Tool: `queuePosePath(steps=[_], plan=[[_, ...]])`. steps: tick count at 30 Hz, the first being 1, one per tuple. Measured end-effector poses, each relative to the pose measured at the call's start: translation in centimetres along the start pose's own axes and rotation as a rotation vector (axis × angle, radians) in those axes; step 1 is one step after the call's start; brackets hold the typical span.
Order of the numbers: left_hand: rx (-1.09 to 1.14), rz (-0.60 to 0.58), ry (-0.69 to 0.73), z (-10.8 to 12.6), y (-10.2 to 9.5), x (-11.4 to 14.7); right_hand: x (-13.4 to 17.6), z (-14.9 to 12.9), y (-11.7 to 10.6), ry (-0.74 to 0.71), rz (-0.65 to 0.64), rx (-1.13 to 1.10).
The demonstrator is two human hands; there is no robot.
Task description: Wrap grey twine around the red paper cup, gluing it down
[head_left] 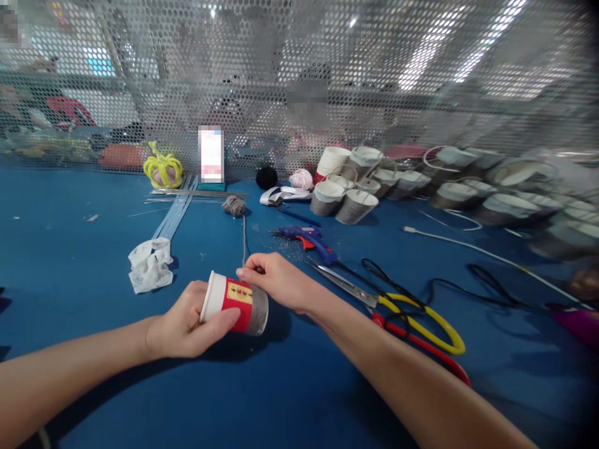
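My left hand is wrapped round a red and white paper cup that lies tilted on its side, its rim to the left. Grey yarn covers the base end of the cup. At the cup's upper side my right hand pinches the grey yarn strand between thumb and fingers. That strand runs back to a small grey yarn ball. To the right of my right hand lies a blue hot glue gun, and beside my forearm are large scissors with yellow and red handles.
Several grey-wrapped cups stand at the back right. A lit phone leans near the perforated metal screen. Crumpled white paper and clear glue sticks lie left. Black cord and a white cable cross the right side.
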State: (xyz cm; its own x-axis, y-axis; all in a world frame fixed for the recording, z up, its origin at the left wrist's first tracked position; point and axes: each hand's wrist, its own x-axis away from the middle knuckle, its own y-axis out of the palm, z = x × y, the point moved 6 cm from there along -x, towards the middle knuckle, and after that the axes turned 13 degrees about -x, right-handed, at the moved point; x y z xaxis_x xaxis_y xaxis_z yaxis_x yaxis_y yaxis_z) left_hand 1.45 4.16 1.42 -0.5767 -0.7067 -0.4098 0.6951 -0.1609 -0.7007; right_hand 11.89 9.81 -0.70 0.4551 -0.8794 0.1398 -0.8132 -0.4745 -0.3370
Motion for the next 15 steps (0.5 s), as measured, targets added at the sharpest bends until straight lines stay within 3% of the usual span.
queuePosePath(steps=[15], plan=[[-0.001, 0.055, 0.1, 0.63, -0.3, -0.15, 0.02, 0.03, 0.14, 0.032, -0.016, 0.017]])
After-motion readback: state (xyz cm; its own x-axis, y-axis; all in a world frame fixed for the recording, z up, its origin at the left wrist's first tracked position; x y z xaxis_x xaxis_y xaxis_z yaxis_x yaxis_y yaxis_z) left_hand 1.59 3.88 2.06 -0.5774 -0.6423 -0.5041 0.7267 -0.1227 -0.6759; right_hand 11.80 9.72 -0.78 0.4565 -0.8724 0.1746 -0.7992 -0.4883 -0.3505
